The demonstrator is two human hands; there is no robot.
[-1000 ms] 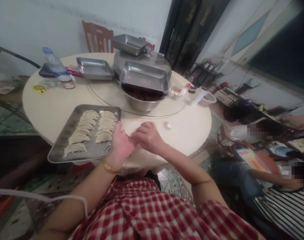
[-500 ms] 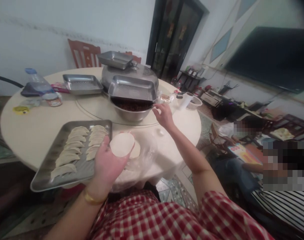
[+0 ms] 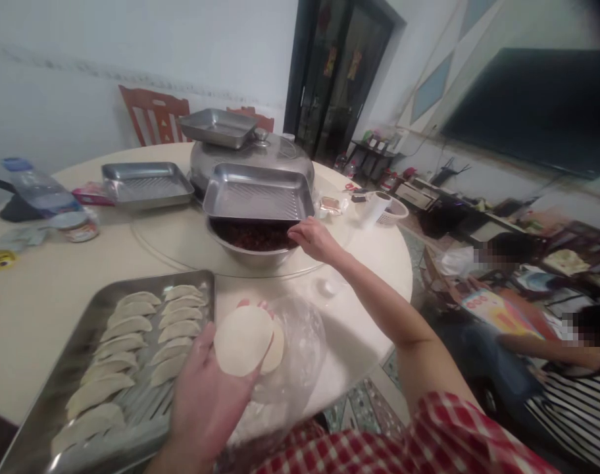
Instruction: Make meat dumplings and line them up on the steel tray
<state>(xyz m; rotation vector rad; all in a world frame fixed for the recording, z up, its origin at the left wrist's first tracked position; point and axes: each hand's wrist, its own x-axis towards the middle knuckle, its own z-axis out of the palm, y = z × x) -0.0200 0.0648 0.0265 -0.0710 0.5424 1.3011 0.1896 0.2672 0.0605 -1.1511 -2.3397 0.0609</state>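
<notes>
Note the round table (image 3: 366,336) as base; find the lidded pan (image 3: 300,157) at its far side, and the large tray (image 3: 147,416) at near left; locate the steel bowl (image 3: 274,259) on the near side of the pan, overlapped on its far part by a smaller tray (image 3: 260,191); note the plastic sheet (image 3: 304,332) right of the large tray; read the left hand (image 3: 208,401) as holding a pale wrapper (image 3: 243,339) across the fingers, just right of the large tray; read the right hand (image 3: 317,238) as pinched at the bowl's right rim, grip contents impossible to tell; note a second wrapper (image 3: 275,349), partly hidden just right of the first; note folded dumplings (image 3: 105,388), laid in two rows in the large tray.

Beware of dropping or creasing the held wrapper, likely through tilting the left hand; beware of dislodging the smaller tray, likely through knocking its near-right corner; treat the wrapper as nearly round, without clear long axis, broad face turned upward.
</notes>
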